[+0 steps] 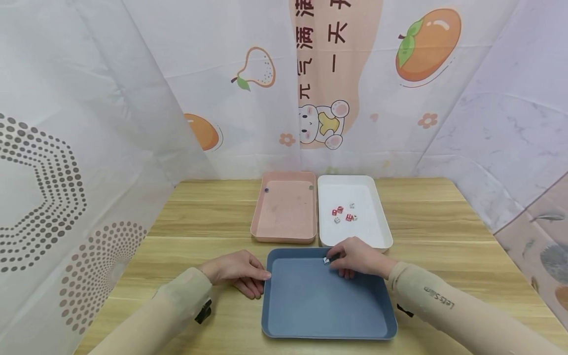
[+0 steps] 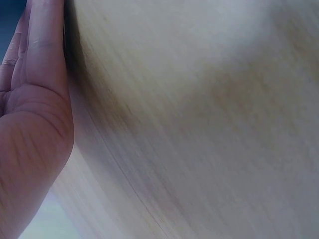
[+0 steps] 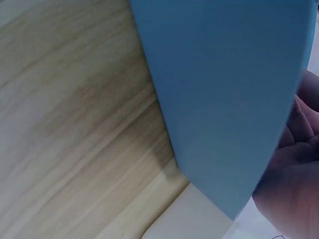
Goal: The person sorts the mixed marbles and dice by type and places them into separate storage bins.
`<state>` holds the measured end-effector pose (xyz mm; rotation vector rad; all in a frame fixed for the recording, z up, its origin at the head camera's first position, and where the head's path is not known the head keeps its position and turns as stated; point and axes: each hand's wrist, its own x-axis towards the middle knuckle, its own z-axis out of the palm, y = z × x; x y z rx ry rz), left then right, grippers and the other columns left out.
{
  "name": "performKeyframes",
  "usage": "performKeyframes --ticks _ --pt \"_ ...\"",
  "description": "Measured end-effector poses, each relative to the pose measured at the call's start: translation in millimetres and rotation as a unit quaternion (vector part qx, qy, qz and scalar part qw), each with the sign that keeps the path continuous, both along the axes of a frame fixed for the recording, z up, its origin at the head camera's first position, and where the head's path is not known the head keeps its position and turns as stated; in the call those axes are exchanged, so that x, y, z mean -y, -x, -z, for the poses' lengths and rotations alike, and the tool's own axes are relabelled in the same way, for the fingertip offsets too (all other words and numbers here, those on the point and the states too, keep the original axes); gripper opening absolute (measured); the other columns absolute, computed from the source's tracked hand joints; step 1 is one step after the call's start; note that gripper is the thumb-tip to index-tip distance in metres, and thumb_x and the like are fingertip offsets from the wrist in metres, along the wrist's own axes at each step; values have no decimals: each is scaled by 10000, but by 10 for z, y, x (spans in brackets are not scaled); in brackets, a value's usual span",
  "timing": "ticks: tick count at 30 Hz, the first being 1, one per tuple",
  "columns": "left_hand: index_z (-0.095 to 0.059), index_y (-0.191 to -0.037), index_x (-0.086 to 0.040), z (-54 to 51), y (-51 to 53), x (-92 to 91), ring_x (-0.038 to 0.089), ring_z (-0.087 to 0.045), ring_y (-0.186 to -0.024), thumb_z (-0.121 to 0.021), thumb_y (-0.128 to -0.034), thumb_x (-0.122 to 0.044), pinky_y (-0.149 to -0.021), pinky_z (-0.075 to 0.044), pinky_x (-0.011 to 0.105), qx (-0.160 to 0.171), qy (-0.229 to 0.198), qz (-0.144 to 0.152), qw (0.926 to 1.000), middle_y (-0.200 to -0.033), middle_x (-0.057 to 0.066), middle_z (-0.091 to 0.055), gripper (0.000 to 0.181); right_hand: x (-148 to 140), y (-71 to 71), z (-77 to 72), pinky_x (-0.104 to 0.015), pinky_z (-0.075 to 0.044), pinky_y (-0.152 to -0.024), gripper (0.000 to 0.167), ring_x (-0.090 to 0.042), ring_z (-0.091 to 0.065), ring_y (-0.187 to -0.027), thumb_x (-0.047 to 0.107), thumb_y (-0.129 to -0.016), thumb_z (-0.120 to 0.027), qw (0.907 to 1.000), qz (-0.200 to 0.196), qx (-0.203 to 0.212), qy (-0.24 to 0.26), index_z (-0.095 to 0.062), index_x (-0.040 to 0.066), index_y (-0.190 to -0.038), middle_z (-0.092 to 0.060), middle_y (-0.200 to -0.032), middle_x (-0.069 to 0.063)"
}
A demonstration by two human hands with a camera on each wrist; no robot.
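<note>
A white die (image 1: 326, 260) with dark spots sits at the thumb and index fingertips of my right hand (image 1: 357, 256), which pinches it over the far part of the blue tray (image 1: 328, 305). The right wrist view shows the tray's outer wall (image 3: 224, 89) and part of the right palm (image 3: 294, 174). At the tray's left rim is my left hand (image 1: 237, 271); its thumb touches the rim and the other fingers lie loosely outside it. The left wrist view shows only the edge of that hand (image 2: 37, 109), its fingertips out of frame.
Behind the blue tray stands a white tray (image 1: 368, 236) holding several red and white dice (image 1: 349, 217). Left of it is a pink tray (image 1: 288, 212) with a dark blue bead-like piece (image 1: 266, 190) and a greenish one (image 1: 311, 187). Everything stands on a wood-grain table (image 1: 426, 222) before a printed curtain.
</note>
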<state>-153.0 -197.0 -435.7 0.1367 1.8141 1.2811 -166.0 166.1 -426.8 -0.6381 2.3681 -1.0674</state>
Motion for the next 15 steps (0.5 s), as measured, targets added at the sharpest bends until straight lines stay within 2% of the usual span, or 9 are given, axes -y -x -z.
performKeyframes --ticks 7,15 --pt "-757 -991 11 8 -4 2 257 -764 -773 -790 -912 -336 -734 -647 431 39 -32 -34 10000 -883 198 -761 358 20 7 7 -315 -582 -513 196 -173 -670 -562 96 -929 -745 10000 -6 -39 -18 -738 3 -1101 -683 -655 -12" --pt "-752 -989 11 21 3 3 259 -763 -770 -787 -915 -337 -729 -648 428 21 16 -34 10000 -881 194 -761 358 40 30 22 -326 -575 -499 227 -173 -661 -546 83 -927 -742 9999 -50 -10 -124 -742 1 -1139 -676 -639 -8"
